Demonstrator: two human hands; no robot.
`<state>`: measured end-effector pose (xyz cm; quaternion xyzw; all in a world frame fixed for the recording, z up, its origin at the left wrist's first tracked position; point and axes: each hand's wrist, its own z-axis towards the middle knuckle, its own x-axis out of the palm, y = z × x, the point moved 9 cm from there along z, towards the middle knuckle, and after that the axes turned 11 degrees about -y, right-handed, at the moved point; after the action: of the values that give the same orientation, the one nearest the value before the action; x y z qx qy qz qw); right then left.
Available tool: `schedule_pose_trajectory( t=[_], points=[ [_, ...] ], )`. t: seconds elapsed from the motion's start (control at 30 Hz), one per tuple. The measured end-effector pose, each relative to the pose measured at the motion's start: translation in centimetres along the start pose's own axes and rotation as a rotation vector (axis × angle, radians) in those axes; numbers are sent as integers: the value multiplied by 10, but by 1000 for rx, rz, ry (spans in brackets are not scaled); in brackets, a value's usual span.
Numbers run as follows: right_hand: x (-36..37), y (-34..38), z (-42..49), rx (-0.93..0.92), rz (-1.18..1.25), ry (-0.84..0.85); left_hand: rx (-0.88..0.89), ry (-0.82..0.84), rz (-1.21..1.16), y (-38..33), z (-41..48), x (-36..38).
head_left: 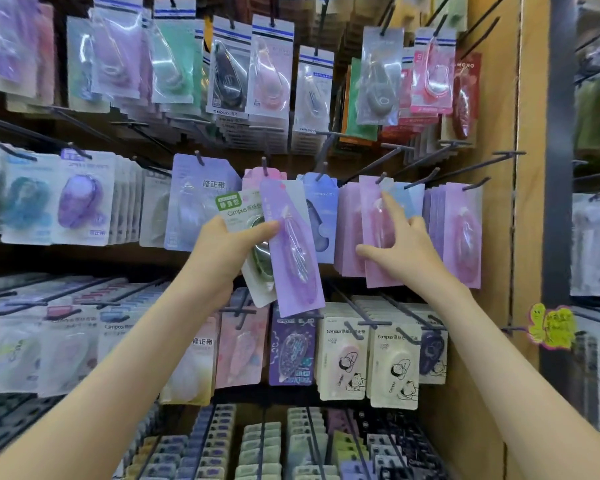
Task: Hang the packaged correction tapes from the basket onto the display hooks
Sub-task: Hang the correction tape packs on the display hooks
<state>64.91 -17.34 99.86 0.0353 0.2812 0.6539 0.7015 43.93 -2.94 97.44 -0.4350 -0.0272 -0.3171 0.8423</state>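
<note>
Bearing "Campus" print, the pack sits in the left hand.

L hand w/ two packs sits left of R hand, resting on hung pack below hook.
</note>
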Motion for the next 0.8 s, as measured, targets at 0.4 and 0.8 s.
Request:
schedule_pose_trajectory(
  t=[0.4,0.8],
  points=[
    [50,-6,25,142,-121,-156,2,-20,-12,0,-1,2],
    [-14,-10,8,-3,-134,-239,4,-19,-57,2,-2,0]
  ],
)
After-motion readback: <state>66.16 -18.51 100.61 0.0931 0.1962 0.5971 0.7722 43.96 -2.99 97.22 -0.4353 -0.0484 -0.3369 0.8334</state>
